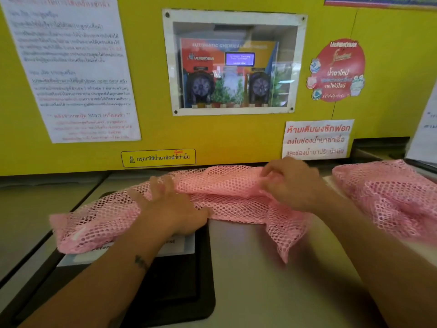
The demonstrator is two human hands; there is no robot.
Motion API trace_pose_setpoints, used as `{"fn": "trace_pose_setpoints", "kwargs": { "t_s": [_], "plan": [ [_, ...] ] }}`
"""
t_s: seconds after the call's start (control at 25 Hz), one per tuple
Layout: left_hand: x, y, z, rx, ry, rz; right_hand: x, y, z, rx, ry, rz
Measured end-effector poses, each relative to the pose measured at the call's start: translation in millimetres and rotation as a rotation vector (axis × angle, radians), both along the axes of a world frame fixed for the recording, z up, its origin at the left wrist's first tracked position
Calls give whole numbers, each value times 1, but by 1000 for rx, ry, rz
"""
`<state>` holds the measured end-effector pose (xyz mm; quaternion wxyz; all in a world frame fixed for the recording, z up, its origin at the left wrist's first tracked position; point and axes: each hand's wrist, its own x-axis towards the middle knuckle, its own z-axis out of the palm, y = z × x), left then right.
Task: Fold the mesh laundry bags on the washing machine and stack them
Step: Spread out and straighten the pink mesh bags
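A pink mesh laundry bag (220,185) lies spread across the top of the washing machine (255,268), partly folded over itself along its far edge. My left hand (175,209) lies on its left-middle part, fingers reaching into the folds and partly hidden by mesh. My right hand (290,183) pinches the upper layer of mesh near the bag's right side. A second heap of pink mesh bags (387,195) sits at the right, apart from both hands.
A black detergent lid (179,292) with a white label is set in the machine top under the bag's left end. A yellow wall panel (146,95) with paper notices and a windowed dispenser rises right behind. A gap to the adjoining machine runs along the left.
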<state>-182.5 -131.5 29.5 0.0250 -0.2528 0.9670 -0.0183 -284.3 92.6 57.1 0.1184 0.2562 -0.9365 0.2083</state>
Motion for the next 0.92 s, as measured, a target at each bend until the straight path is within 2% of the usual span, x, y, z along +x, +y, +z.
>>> {"fn": "trace_pose_setpoints", "kwargs": {
  "t_s": [0.08,0.12,0.24,0.32,0.4,0.52,0.64,0.68,0.72,0.76,0.8,0.84,0.88,0.92],
  "plan": [
    [3,-9,7,-34,13,107,-6,0,-14,288,-177,12],
    [6,-14,11,-68,33,162,-10,3,-17,286,-191,15],
    [13,-22,20,-143,206,174,-20,14,-10,-112,-14,-51],
    [14,-14,23,-118,387,-5,-20,19,-2,-366,107,-105],
    [14,-6,22,-61,544,-164,-18,20,3,-528,115,-103],
    [13,-10,28,97,792,-257,-23,23,-2,-496,59,-154],
    [22,-18,42,201,1072,-388,-29,32,-4,-435,82,-228],
    [26,-21,46,342,1097,-414,-30,34,-5,-425,84,-232],
    [32,-24,51,582,1032,-448,-31,35,-5,-424,72,-234],
    [40,-27,57,926,850,-512,-31,36,-4,-433,45,-234],
    [47,-31,63,1269,559,-564,-30,38,-2,-460,21,-231],
    [53,-34,69,1493,303,-552,-30,39,0,-506,-1,-228],
    [58,-38,72,1606,147,-544,-29,40,3,-573,-13,-222],
    [57,-41,71,1636,144,-533,-27,41,5,-638,-20,-217]
  ]
}}
